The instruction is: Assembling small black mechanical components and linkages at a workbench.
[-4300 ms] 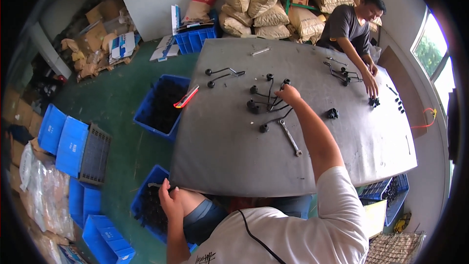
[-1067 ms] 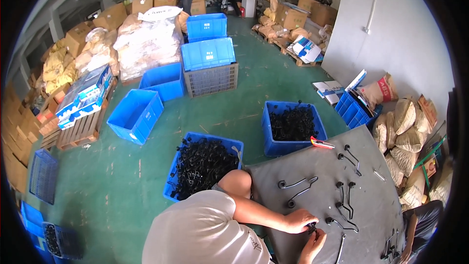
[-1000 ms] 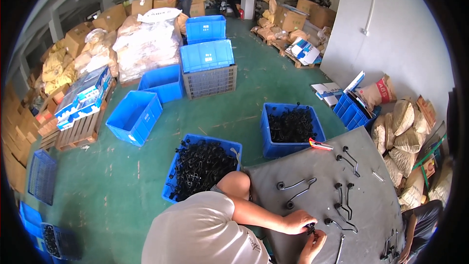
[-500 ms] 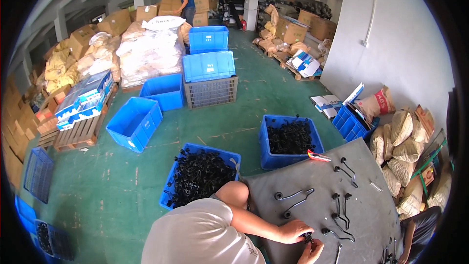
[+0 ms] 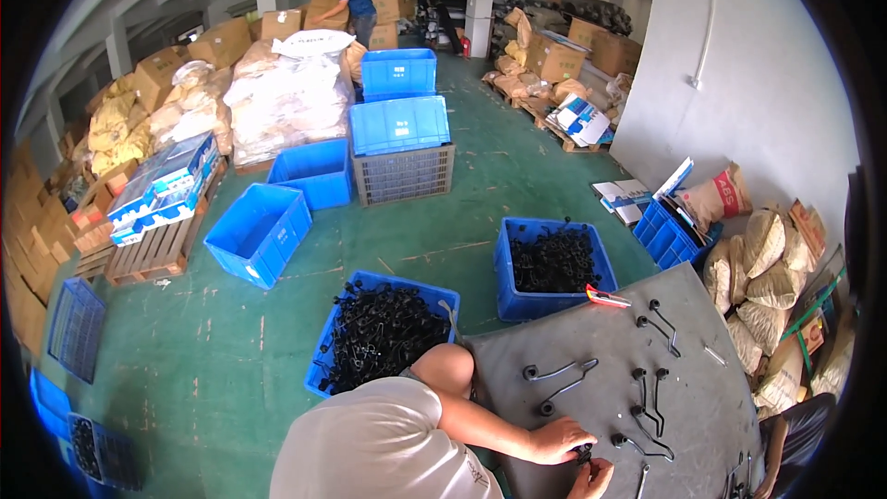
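Observation:
My left hand (image 5: 562, 439) lies at the near edge of the grey table (image 5: 591, 333), fingers curled around a small black part (image 5: 583, 451). My right hand (image 5: 592, 479) meets it from below and pinches the same part. My bare left forearm stretches from my white-shirted shoulder to that spot. Several black bent rods with round knobs lie on the table: one pair (image 5: 560, 377) just beyond my left hand, another rod (image 5: 641, 444) to the right of the part, and more (image 5: 649, 393) further on.
Two blue crates of black parts (image 5: 383, 337) (image 5: 554, 263) stand on the green floor beside the table. A red-handled tool (image 5: 606, 297) lies at the table's edge. Sacks (image 5: 767, 259) line the right wall. A co-worker's dark sleeve (image 5: 802, 418) shows lower right. Another person (image 5: 355, 0) stands far off by boxes.
Four seconds ago my right arm reached across the table; the view has since swung toward the warehouse floor. Over the last second both hands stay together on the small part.

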The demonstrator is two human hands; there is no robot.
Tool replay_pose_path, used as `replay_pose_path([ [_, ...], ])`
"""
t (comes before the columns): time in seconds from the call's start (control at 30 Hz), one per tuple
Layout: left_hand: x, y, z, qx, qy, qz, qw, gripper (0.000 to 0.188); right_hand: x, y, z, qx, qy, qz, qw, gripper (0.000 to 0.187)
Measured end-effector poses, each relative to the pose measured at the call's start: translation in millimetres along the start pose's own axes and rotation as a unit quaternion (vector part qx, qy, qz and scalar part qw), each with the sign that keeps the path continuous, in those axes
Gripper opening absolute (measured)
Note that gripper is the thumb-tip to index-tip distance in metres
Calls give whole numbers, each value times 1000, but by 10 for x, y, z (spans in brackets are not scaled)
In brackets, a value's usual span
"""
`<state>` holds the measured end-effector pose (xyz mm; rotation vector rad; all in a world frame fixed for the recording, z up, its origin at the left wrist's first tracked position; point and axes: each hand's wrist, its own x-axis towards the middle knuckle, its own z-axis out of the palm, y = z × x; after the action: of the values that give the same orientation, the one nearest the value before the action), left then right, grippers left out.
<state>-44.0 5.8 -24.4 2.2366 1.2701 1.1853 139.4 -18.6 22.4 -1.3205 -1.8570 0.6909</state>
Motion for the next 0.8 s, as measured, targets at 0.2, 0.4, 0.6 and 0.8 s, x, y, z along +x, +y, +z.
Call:
replay_pose_path([
  [0.2,12,-9,-2,8,-2,16,1000,56,15,-46,13,-26,31,52,998,39],
  [0.4,-45,-217,214,21,65,85,994,52,40,216,43,9,-36,71,997,30],
  [0.6,19,-260,210,58,132,162,976,44,5,155,-34,-3,-30,32,999,29],
  [0.8,-18,-704,723,-137,5,36,990,35,-26,-86,-136,-72,22,18,997,28],
])
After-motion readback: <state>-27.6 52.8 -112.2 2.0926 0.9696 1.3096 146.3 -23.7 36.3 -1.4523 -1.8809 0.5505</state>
